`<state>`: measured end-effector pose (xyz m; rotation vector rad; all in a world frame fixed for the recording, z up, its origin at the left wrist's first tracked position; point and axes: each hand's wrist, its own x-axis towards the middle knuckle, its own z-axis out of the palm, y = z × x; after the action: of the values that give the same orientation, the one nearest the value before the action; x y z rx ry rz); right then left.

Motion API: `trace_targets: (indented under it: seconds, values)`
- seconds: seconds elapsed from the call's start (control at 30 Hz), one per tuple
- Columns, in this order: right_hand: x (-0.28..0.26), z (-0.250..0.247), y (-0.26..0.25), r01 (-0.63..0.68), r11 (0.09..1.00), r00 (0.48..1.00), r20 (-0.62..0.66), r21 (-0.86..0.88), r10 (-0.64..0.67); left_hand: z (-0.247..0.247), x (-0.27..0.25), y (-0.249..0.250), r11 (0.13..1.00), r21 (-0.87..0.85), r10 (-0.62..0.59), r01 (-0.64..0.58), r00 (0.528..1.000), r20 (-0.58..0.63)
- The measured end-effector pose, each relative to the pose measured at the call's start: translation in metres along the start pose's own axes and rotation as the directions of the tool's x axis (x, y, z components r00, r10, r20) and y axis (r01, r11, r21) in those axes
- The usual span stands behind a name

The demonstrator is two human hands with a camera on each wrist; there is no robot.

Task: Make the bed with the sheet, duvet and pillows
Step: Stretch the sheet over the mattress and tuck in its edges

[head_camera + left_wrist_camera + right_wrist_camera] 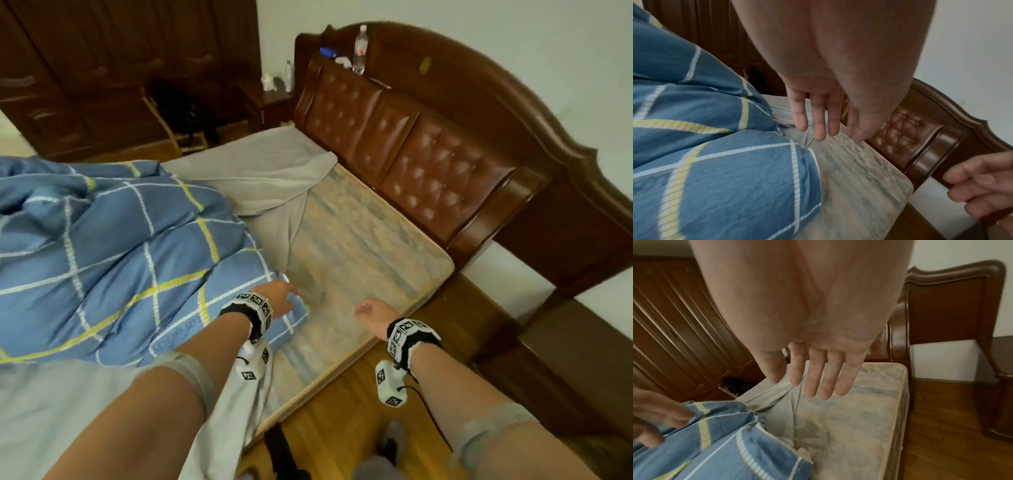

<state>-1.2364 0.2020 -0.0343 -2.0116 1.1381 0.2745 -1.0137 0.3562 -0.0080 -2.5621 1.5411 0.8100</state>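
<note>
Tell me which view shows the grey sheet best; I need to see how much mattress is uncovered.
The head view: the crumpled grey sheet is pulled back from the patterned bare mattress near the headboard. Both wrist views catch only a bunched strip of it beyond the fingers.

Left hand (pixel 818 104) (fingers straight) hangs above blue checked duvet (pixel 715 162).

One blue checked duvet (pixel 113 246) lies bunched on the bed, and one grey sheet (pixel 260 171) is pulled back from the mattress corner nearest the headboard. One bare patterned mattress (pixel 359 246) shows there. One grey pillow cannot be told apart from the sheet. Two hands are in view: one left hand (pixel 279 297) and one right hand (pixel 373 313). Two clear plastic bottles are seen: one (pixel 359 49) on the headboard's top edge, one (pixel 288 77) on the nightstand. One padded wooden headboard (pixel 445 144) stands behind.
</note>
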Motion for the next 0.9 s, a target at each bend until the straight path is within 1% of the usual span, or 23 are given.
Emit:
trace_targets:
  seconds: [0.07,0.17,0.23,0.3,0.4,0.47,0.53,0.7,0.8,0.83,0.9]
  values:
    - [0.049,-0.020,0.015,0.022,0.999,0.999,0.043,-0.025,-0.020,-0.012,0.034,0.019,0.997,-0.006,-0.080,0.080,0.996,-0.025]
    - [0.117,-0.056,0.026,0.096,0.994,0.993,0.076,-0.049,-0.092,-0.027,0.076,0.045,0.983,-0.024,-0.180,0.179,0.983,-0.046]
    - [0.153,-0.081,0.033,0.136,0.988,0.987,0.099,-0.072,-0.128,-0.028,0.091,0.062,0.965,-0.079,-0.252,0.250,0.967,-0.026]
    - [0.180,-0.103,0.034,0.173,0.977,0.976,0.151,-0.125,-0.154,-0.029,0.100,0.077,0.943,-0.126,-0.311,0.308,0.950,-0.007]
    - [0.218,-0.126,0.018,0.241,0.951,0.957,0.212,-0.191,-0.200,-0.038,0.099,0.089,0.897,-0.216,-0.407,0.385,0.911,-0.066]
    - [0.242,-0.131,0.004,0.299,0.925,0.940,0.238,-0.234,-0.244,-0.038,0.100,0.086,0.858,-0.273,-0.477,0.435,0.871,-0.112]
    - [0.260,-0.131,-0.014,0.354,0.893,0.921,0.272,-0.278,-0.280,-0.038,0.103,0.078,0.805,-0.332,-0.550,0.493,0.829,-0.102]
    - [0.292,-0.136,-0.049,0.385,0.878,0.904,0.310,-0.284,-0.295,-0.048,0.138,0.053,0.751,-0.365,-0.595,0.550,0.803,-0.014]
    - [0.314,-0.148,-0.063,0.358,0.886,0.910,0.322,-0.295,-0.261,-0.059,0.160,0.042,0.758,-0.362,-0.569,0.543,0.821,0.042]
    - [0.324,-0.151,-0.069,0.341,0.890,0.918,0.313,-0.303,-0.245,-0.062,0.167,0.036,0.750,-0.382,-0.568,0.541,0.821,0.047]
    - [0.341,-0.154,-0.086,0.330,0.881,0.924,0.309,-0.338,-0.228,-0.074,0.177,0.025,0.739,-0.419,-0.577,0.527,0.817,0.012]
